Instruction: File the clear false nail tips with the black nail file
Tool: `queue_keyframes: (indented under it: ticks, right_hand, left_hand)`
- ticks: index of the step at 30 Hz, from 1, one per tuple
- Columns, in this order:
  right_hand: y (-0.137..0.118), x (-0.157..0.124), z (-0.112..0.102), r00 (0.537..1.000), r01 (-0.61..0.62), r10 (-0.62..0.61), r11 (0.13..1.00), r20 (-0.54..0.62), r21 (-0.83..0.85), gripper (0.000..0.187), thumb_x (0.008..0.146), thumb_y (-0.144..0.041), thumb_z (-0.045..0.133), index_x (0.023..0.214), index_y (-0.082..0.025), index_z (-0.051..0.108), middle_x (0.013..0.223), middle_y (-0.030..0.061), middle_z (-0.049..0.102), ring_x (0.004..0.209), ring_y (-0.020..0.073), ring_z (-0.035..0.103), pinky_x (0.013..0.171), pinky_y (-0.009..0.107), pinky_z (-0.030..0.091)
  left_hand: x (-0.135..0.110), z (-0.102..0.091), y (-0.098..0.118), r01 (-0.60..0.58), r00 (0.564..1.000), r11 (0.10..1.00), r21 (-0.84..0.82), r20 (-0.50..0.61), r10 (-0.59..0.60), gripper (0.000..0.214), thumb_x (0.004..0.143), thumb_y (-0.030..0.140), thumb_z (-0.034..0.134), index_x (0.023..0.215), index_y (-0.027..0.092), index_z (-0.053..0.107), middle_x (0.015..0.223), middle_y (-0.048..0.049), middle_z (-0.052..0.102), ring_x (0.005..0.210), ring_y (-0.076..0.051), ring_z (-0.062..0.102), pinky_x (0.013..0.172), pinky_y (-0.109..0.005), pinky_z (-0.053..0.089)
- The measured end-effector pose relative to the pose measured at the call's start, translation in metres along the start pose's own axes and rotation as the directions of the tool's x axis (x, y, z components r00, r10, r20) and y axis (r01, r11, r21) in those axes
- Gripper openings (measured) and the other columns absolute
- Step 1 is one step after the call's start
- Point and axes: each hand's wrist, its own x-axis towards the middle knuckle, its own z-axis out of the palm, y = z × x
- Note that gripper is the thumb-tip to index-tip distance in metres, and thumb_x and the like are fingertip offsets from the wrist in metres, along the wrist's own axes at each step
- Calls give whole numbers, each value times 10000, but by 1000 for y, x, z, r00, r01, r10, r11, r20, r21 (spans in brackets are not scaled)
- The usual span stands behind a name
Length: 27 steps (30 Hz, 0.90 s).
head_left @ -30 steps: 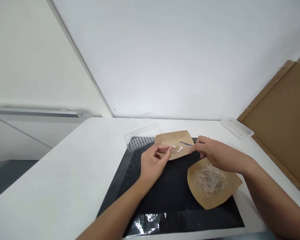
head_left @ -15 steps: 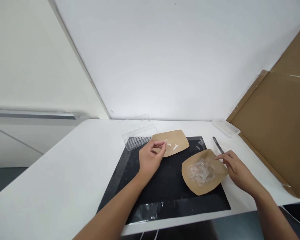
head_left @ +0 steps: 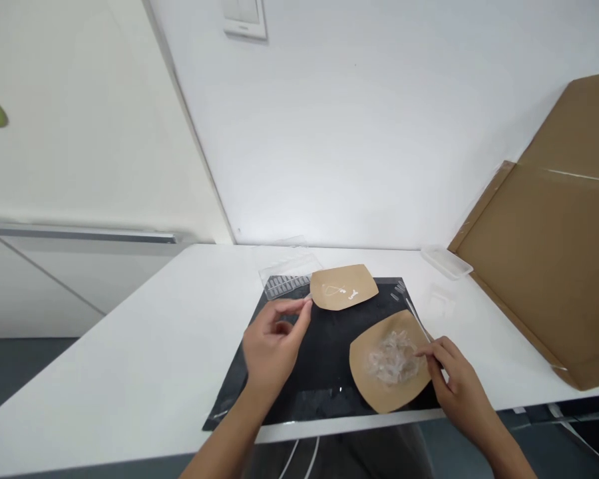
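One paper tray (head_left: 343,287) lies behind another (head_left: 379,380) on the mat (head_left: 324,372), a plastic case (head_left: 284,283) to its left.

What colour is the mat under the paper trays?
The mat is black, seen best in the head view.

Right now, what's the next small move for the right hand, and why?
Probably ease the right hand back a little from the clear pieces. Its fingers sit at the edge of the heap, and the knife it seems to hold runs along the rim of the tray, so a slip could scatter them.
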Motion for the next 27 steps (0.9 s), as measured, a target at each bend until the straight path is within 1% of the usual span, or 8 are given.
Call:
queue_keyframes:
  ticks: [3, 6, 10, 14, 18, 21, 25, 27]
  right_hand:
    - [-15, -13, 20, 999, 9, -8, 1000, -43, 30, 212, 1051, -259, 455, 1073, -251, 665, 984, 87, 641, 878, 245, 667, 756, 372, 576]
    - [-36, -20, 48, 984, -26, 31, 999, -175, 30, 96, 1006, -257, 543, 1003, -226, 634, 873, 43, 625, 764, 211, 636, 681, 322, 533]
    - [-74, -15, 88, 988, 51, -35, 993, -149, 108, 116, 1005, -205, 502, 1012, -224, 617, 924, 41, 622, 849, 206, 645, 759, 319, 527]
    - [-112, 0, 125, 991, 73, -48, 977, -123, 202, 160, 1007, -166, 453, 997, -226, 602, 946, 46, 606, 891, 212, 635, 804, 337, 527]
    - [-140, 14, 155, 992, 55, -22, 961, -124, 272, 147, 982, -160, 478, 1042, -214, 601, 986, 67, 592, 928, 234, 625, 834, 375, 541]
    - [-159, 25, 174, 991, 65, -21, 936, -131, 345, 204, 959, -160, 504, 1135, -199, 600, 1041, 88, 594, 997, 248, 626, 906, 409, 551]
    - [-181, 43, 192, 990, 137, -119, 894, -71, 427, 317, 860, -108, 557, 1167, -180, 594, 1082, 99, 583, 955, 229, 626, 879, 391, 579]
    - [-186, 53, 193, 982, 186, -184, 871, -50, 455, 354, 817, -82, 569, 1156, -179, 598, 1077, 93, 577, 935, 218, 621, 857, 377, 586]
  left_hand:
    - [-20, -27, 11, 53, 993, 998, -28, -106, -55, 244, 805, 415, 838, 900, 199, 778, 905, -52, 792, 769, -185, 731, 491, -206, 503]
    - [-39, -48, 26, 121, 977, 992, -36, -172, -125, 275, 758, 410, 879, 897, 195, 780, 864, -50, 786, 755, -183, 721, 489, -204, 495]
    - [-60, -66, 43, 109, 957, 991, -77, -260, -125, 233, 776, 389, 869, 877, 202, 772, 923, -50, 783, 835, -195, 728, 554, -223, 528]
    - [-75, -77, 41, 89, 939, 991, -96, -323, -115, 192, 795, 334, 864, 906, 209, 771, 941, -33, 767, 808, -171, 706, 589, -236, 538]
    - [-88, -85, 32, -47, 944, 997, -58, -328, 26, 153, 807, 246, 850, 930, 212, 767, 907, -13, 750, 770, -152, 689, 610, -240, 537]
    - [-97, -88, 32, -68, 959, 998, -10, -278, 62, 125, 831, 212, 824, 941, 220, 765, 902, -4, 756, 746, -135, 677, 623, -231, 530]
    - [-98, -87, 29, -108, 974, 994, -7, -203, 105, 113, 858, 194, 794, 957, 230, 753, 930, -10, 758, 753, -138, 671, 610, -231, 523]
    - [-94, -84, 20, -124, 978, 992, 9, -168, 124, 103, 875, 227, 785, 975, 230, 759, 923, -12, 749, 676, -118, 637, 556, -224, 501]
